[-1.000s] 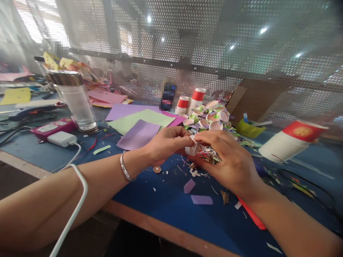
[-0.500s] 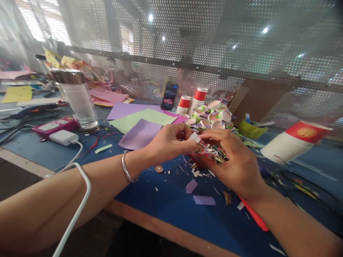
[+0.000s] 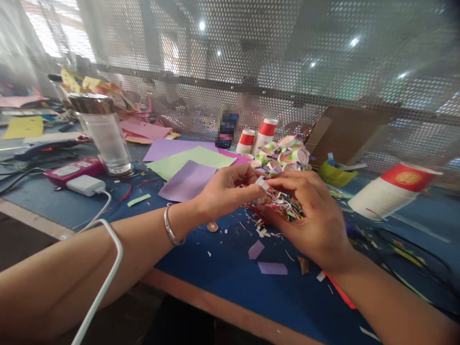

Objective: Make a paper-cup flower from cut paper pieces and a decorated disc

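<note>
A small curled piece of white paper (image 3: 262, 183) is held up between my hands over a heap of scraps. My left hand (image 3: 232, 191) pinches it between thumb and bent fingers, a silver bangle on the wrist. From the right, the fingertips of my right hand (image 3: 314, 218) meet the same piece, its thumb lower down; the exact grip is partly hidden. Beneath the hands lies a pile of thin, mixed-colour shreds (image 3: 283, 203). Behind them is a heap of round white paper pieces (image 3: 287, 153) with green and purple bits.
Purple paper (image 3: 189, 181) and green paper (image 3: 190, 160) lie behind my left hand. A glass bottle (image 3: 104, 134) and pink box (image 3: 74, 171) stand left. Stacked paper cups (image 3: 391, 191) lean at right. A white cable (image 3: 104, 282) crosses my left forearm. Perforated metal (image 3: 287, 57) closes the back.
The white piece has turned slightly between my fingertips. My right hand has shifted a little; my left hand stays almost where it was.
</note>
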`<state>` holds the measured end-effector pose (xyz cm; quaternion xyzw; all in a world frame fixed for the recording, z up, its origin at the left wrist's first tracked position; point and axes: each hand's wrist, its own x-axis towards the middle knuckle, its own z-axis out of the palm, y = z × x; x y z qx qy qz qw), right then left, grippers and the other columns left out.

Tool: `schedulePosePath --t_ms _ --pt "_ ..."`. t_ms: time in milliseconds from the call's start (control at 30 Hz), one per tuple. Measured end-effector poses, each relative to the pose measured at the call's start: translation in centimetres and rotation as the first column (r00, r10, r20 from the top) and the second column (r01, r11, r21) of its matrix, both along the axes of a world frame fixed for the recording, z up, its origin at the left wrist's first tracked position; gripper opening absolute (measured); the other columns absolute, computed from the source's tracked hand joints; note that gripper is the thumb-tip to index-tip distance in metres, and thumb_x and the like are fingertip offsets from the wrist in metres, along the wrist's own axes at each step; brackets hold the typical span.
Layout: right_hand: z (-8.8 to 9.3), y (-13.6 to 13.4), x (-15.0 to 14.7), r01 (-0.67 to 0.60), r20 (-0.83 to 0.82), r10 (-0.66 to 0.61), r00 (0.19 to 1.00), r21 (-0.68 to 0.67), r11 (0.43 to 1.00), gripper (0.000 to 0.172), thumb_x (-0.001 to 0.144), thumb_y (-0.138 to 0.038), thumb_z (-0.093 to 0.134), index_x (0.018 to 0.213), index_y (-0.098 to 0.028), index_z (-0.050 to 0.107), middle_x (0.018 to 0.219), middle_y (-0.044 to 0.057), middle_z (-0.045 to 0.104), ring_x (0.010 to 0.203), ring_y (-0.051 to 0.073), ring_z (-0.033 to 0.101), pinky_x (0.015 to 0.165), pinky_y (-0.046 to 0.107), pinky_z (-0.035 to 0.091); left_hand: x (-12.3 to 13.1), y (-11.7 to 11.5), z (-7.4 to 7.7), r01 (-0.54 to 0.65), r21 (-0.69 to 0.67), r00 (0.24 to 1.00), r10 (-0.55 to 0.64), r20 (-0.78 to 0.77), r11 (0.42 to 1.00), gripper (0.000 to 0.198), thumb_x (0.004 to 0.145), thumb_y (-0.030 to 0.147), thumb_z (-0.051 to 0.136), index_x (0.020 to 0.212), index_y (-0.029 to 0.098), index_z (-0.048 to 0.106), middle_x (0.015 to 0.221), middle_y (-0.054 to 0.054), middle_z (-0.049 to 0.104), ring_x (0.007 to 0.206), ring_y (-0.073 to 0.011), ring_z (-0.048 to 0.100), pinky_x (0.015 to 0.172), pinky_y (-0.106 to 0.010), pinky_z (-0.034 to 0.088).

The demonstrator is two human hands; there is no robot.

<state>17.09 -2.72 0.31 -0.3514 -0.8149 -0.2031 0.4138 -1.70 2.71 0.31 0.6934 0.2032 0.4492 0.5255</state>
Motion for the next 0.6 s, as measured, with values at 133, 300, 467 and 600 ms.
schedulePosePath --t_ms 133,300,467,600 --pt "-0.06 0.03 -0.05 0.000 0.017 0.000 1.000 -0.024 1.000 0.037 0.087 -0.021 0.075 0.121 -0.023 0.059 0.114 0.012 0.066 0.114 0.030 0.065 0.100 0.052 0.052 0.28 0.02 -0.23 -0.024 -0.083 1.000 0.025 0.015 0.996 0.027 0.073 0.030 0.069 0.069 0.020 0.045 0.073 0.002 0.050 0.068 -0.0092 0.046 0.064 -0.028 0.035" --pt "-0.26 0.08 -0.19 -0.019 0.051 0.023 0.998 -0.072 0.997 0.035 0.088 -0.020 0.073 0.120 -0.023 0.058 0.114 0.012 0.067 0.111 0.029 0.066 0.097 0.051 0.054 0.55 -0.01 -0.52 -0.055 -0.250 0.998 0.054 -0.008 0.967 0.021 0.072 0.031 0.069 0.071 0.018 0.053 0.068 0.002 0.052 0.064 -0.0098 0.048 0.062 -0.028 0.036" --pt "-0.33 0.08 -0.26 -0.026 0.071 0.032 0.997 -0.094 0.995 0.034 0.089 -0.021 0.072 0.120 -0.020 0.059 0.113 0.013 0.066 0.110 0.029 0.066 0.095 0.049 0.056 0.72 -0.16 -0.58 -0.029 -0.303 1.000 0.030 -0.001 0.953 0.016 0.072 0.029 0.066 0.072 0.018 0.054 0.068 0.002 0.054 0.064 -0.0103 0.052 0.064 -0.028 0.040" --pt "-0.14 -0.16 -0.35 -0.012 0.076 0.017 0.997 -0.070 0.997 0.033 0.089 -0.020 0.073 0.119 -0.018 0.060 0.113 0.014 0.067 0.109 0.028 0.066 0.095 0.048 0.055 0.61 -0.10 -0.51 -0.060 -0.205 0.998 0.055 -0.032 0.977 0.017 0.072 0.031 0.065 0.072 0.017 0.055 0.068 0.001 0.056 0.065 -0.0101 0.052 0.063 -0.027 0.040"
